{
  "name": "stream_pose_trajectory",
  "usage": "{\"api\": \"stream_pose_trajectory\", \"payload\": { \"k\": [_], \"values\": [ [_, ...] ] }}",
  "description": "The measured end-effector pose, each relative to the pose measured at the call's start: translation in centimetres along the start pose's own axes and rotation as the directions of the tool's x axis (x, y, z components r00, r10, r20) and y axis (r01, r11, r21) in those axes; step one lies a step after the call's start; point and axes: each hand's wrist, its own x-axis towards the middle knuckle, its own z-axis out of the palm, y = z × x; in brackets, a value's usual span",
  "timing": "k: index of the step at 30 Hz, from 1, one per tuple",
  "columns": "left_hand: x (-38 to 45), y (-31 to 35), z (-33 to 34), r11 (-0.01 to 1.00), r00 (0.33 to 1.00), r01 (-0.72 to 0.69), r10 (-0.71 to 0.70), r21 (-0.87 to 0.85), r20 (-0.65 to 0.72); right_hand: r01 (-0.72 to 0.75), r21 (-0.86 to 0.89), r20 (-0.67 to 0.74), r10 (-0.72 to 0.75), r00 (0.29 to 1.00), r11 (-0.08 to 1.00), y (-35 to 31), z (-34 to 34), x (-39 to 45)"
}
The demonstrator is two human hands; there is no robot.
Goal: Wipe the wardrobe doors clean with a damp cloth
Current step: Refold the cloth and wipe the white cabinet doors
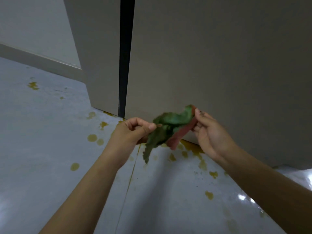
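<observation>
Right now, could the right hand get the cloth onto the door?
Probably yes. The right hand already pinches the cloth close in front of the door, with nothing between them.

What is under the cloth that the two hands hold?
Under the cloth, pinched by the left hand and the right hand, lies grey floor with yellow stains along the wardrobe door's bottom edge. The part right behind the cloth is covered.

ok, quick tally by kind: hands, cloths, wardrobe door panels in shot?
hands: 2 (left hand, right hand)
cloth: 1, green and red, pinched by both hands
wardrobe door panels: 2 (left panel, right panel)
Total: 5
</observation>
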Motion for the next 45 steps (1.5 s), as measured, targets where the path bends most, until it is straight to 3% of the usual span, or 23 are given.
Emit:
{"api": "stream_pose_trajectory", "payload": {
  "k": [8,12,14,17,21,25,31,35,39,45],
  "values": [
    [0.3,1.7,-2.0,0.990,0.991,-0.067,0.052,0.123,0.126,0.005,0.075,-0.072,0.000,0.997,0.997,-2.5,-1.2,1.0],
    [0.2,2.0,-1.8,0.947,0.986,-0.066,0.014,0.315,0.165,-0.012,0.032,-0.064,0.014,0.998,0.999,-2.5,-1.8,1.1],
    [0.4,2.1,-1.9,0.872,0.987,-0.081,0.003,0.483,0.159,-0.026,-0.020,0.018,0.026,0.999,0.999,-2.7,-2.6,1.2],
    [0.2,2.1,-1.6,0.667,0.968,-0.224,0.069,0.710,0.242,-0.041,-0.199,0.236,0.088,0.968,0.979,-3.1,-3.5,0.8],
    [-0.4,2.3,-0.4,0.676,0.913,-0.395,0.211,0.622,0.350,-0.029,-0.316,0.411,0.165,0.896,0.948,-2.5,-3.0,-0.1],
    [-0.7,2.0,0.8,0.678,0.861,-0.500,0.323,0.538,0.393,-0.015,-0.268,0.401,0.126,0.907,0.963,-2.0,-1.0,-1.2],
    [-1.4,1.6,2.4,0.727,0.827,-0.562,0.495,0.394,0.267,-0.103,-0.058,0.331,0.117,0.936,0.993,-1.1,0.8,-2.0],
    [-1.8,1.5,3.1,0.784,0.835,-0.549,0.501,0.291,0.226,-0.149,-0.080,0.358,0.168,0.919,0.986,-0.6,0.8,-2.0],
    [-1.6,1.3,3.2,0.653,0.759,-0.647,0.602,0.393,0.250,-0.157,-0.105,0.397,0.186,0.899,0.982,0.0,0.7,-1.3],
    [-1.4,1.2,3.1,0.553,0.704,-0.676,0.680,0.486,0.205,-0.124,-0.144,0.396,0.172,0.902,0.982,0.0,0.3,-1.4]
  ]
}}
